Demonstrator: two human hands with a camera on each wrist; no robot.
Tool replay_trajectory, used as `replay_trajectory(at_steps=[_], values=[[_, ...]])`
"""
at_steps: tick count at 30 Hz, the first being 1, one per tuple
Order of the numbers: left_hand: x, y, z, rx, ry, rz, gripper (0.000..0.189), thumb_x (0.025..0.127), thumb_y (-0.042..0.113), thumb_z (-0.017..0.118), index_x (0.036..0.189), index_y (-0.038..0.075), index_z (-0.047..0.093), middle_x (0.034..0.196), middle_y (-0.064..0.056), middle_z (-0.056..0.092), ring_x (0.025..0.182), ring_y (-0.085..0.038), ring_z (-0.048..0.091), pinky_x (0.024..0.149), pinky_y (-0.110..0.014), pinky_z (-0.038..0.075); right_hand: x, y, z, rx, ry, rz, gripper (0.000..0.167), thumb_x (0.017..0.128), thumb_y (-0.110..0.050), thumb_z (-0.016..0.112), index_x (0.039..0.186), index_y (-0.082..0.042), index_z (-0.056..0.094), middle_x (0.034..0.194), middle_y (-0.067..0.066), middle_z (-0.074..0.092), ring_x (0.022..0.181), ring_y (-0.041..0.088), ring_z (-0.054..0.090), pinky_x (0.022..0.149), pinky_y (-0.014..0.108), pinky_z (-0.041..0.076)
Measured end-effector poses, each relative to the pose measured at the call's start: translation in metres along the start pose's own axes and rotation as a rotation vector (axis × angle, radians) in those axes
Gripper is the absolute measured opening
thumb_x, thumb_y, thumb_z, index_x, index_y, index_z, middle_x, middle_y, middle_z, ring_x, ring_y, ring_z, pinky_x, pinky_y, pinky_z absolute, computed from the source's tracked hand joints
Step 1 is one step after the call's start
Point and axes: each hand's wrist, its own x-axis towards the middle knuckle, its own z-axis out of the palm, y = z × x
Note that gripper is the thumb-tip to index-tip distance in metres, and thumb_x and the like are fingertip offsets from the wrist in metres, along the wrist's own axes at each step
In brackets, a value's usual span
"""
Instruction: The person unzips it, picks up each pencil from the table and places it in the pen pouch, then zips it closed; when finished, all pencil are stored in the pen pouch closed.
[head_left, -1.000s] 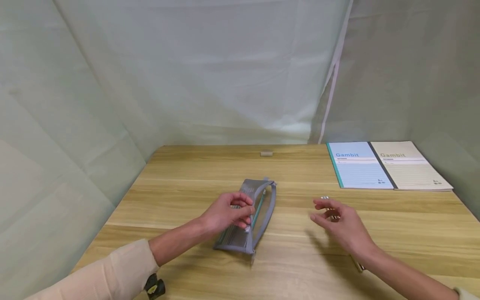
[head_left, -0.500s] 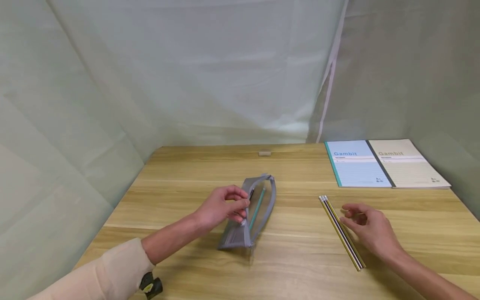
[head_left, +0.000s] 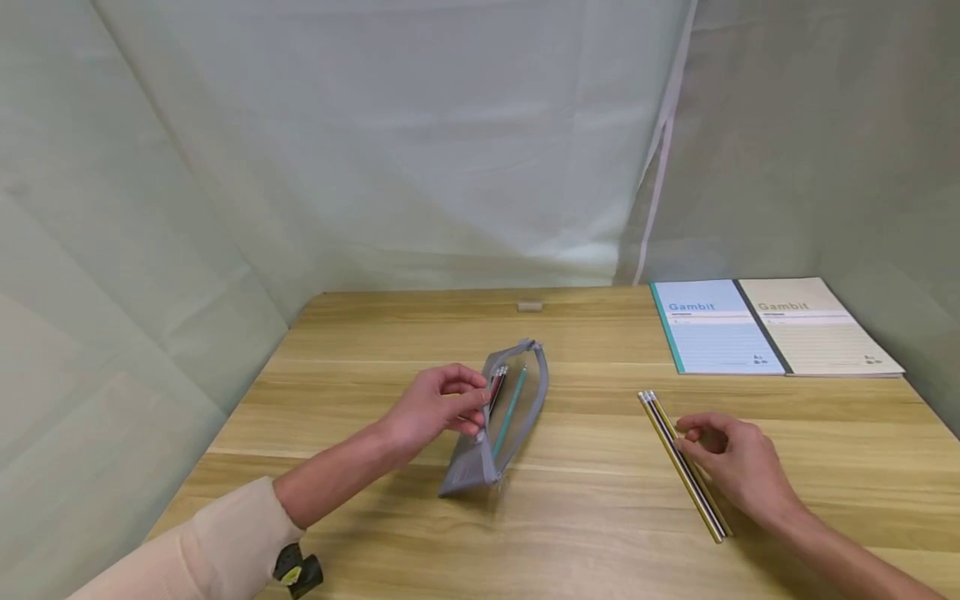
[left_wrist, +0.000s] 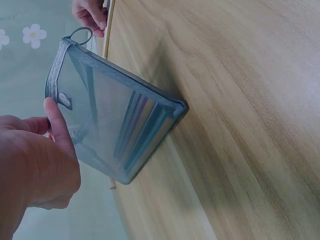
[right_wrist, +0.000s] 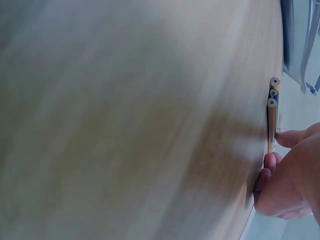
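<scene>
My left hand [head_left: 438, 406] pinches one edge of the mouth of a grey mesh pencil case [head_left: 472, 462] and holds it tilted, its zip mouth gaping. Inside are a teal pencil [head_left: 512, 412] and darker pencils [head_left: 497, 386] with metal ends. In the left wrist view, more long shapes show dimly through the mesh [left_wrist: 112, 95]. Three striped pencils [head_left: 684, 467] lie side by side on the table, with sharpened-less flat ends [right_wrist: 272, 102] in the right wrist view. My right hand [head_left: 738, 467] is at their right side, fingers loosely bent, thumb tip at the nearest pencil.
Two notebooks, one blue [head_left: 712, 329] and one beige [head_left: 813, 325], lie at the back right of the wooden table [head_left: 375, 333]. A small pale block [head_left: 529, 307] sits near the back edge. Fabric walls [head_left: 450, 150] surround the table.
My left hand has raised and tilted the pencil case, and its mouth gapes wider, showing darker pencils inside. My right hand moved right off the striped pencils, then slightly back towards them.
</scene>
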Motion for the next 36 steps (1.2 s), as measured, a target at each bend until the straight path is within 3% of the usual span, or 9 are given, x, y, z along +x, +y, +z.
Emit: replay_trajectory(at_steps=[10,21,36], values=[[-0.0001,0.0021,-0.0005,0.001,-0.001,-0.006,0.029,0.104,0.003,0.066,0.127,-0.013,0.057,0.104,-0.019,0.068,0.076,-0.016,0.069,0.07,-0.025,0.064,-0.0018,-0.0001,0.0019,0.003,0.027,-0.022,0.017,0.092,-0.006,0.083,0.108,-0.003,0.078,0.087,0.001,0.069,0.071,0.007,0.055,0.058,0.022,0.045],[0.0004,0.0067,-0.0055,-0.017,0.014,0.017,0.028,0.104,0.001,0.063,0.127,-0.012,0.056,0.092,-0.009,0.068,0.077,-0.015,0.068,0.072,-0.025,0.064,0.0004,0.0016,0.0013,-0.016,0.008,-0.028,0.017,0.094,-0.003,0.08,0.111,0.0,0.077,0.091,0.002,0.071,0.075,0.007,0.058,0.061,0.022,0.049],[0.0014,0.0028,-0.0081,-0.034,0.026,-0.011,0.031,0.104,0.0,0.063,0.13,-0.014,0.054,0.091,-0.01,0.068,0.074,-0.014,0.068,0.071,-0.024,0.064,0.0008,-0.0009,0.0002,-0.005,-0.007,-0.008,0.023,0.092,-0.002,0.077,0.115,0.001,0.076,0.093,0.003,0.073,0.078,0.011,0.062,0.064,0.022,0.051]])
